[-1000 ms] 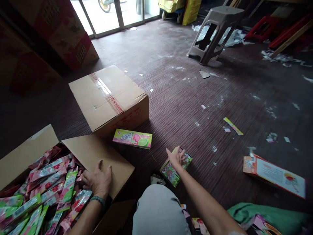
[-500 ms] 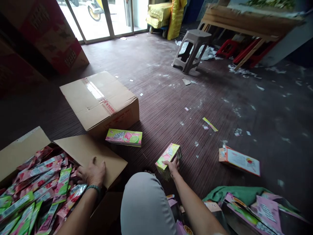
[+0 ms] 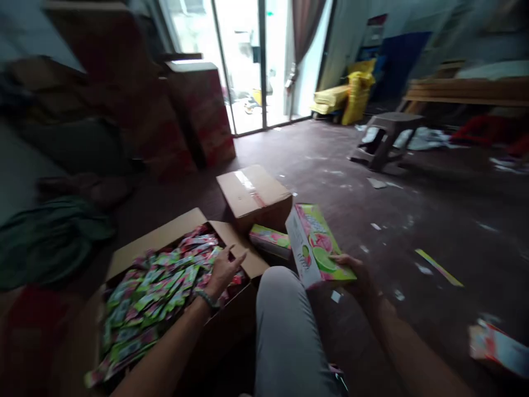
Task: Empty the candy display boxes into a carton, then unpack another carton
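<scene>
Dark floor (image 3: pixel 438 209) spreads beneath the whole arrangement. At lower left stands an open carton (image 3: pixel 155 240), its flaps folded outward; behind it, in the middle of the floor, sits a closed carton (image 3: pixel 256 193) with a taped seam. A grey stool (image 3: pixel 386 129) stands well apart at upper right. The printed box (image 3: pixel 314 242), pictured with a cut lime, is now held up in front of the closed carton, to the right of the knee (image 3: pixel 285 309); half a second earlier it was low, near the floor. It now appears tilted, and its weight seems to rest on one side alone (the other hand lends no support). A second printed box (image 3: pixel 270 237) lies on the floor beside the closed carton. The right hand (image 3: pixel 359 278) grips the raised box by its near end, thumb over the printed face. The left hand (image 3: pixel 223 270) has its fingers spread and holds nothing visible; it is over the open carton's edge, next to the side flap (image 3: pixel 255 264), though contact cannot be told. Loose sachets (image 3: pixel 165 286), green and pink, crowd the open carton. Smallest are a yellow-green strip (image 3: pixel 438 267) and pale scraps (image 3: pixel 376 226) on the floor.
</scene>
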Tool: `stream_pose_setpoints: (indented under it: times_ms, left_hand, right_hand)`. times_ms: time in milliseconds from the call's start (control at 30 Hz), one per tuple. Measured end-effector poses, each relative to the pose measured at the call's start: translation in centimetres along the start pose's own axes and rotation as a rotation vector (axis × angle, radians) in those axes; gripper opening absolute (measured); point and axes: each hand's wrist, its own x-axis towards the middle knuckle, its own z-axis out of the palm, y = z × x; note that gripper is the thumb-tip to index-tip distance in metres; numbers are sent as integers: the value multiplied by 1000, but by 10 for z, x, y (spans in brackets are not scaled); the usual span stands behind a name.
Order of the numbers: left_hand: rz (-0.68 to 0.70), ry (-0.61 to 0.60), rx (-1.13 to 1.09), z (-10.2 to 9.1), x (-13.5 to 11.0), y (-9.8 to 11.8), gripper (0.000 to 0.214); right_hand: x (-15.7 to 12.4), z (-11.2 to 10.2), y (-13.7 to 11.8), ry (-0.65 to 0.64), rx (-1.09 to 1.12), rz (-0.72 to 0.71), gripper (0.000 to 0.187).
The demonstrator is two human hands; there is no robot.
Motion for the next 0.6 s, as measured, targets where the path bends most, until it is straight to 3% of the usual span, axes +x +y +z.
stream_pose_setpoints:
  times_ms: [67,133,233,300,367,467,533,600]
  left_hand:
    - [36,-90,-298,-29,-31,17,72]
    - [84,-189,-627,-58,-65,32,75]
    - [164,-207,-1016,-103,-116,40,71]
    - [198,-110,-1177,-134,-148,34,62]
    - [214,4,-1234,-161,-179,24,53]
    - [202,102,-1220,-188,-216,6,50]
    - [183,123,-1236,-196,-229,-5,50]
    - [175,136,-1267,-200,-230,-17,51]
  right_hand:
    - [-13,60,-33,-214,-110,-59,50]
    - [-36,128,-50,-477,-227,-166,68]
    - [-78,222,-33,-758,-416,-357,80]
    - [-104,269,-1,-816,-496,-459,81]
    - [-124,299,35,-796,-482,-472,78]
    - [-142,325,80,-716,-350,-299,66]
    - [-146,335,96,-704,-334,-140,62]
    - [-146,342,100,-652,-417,-150,60]
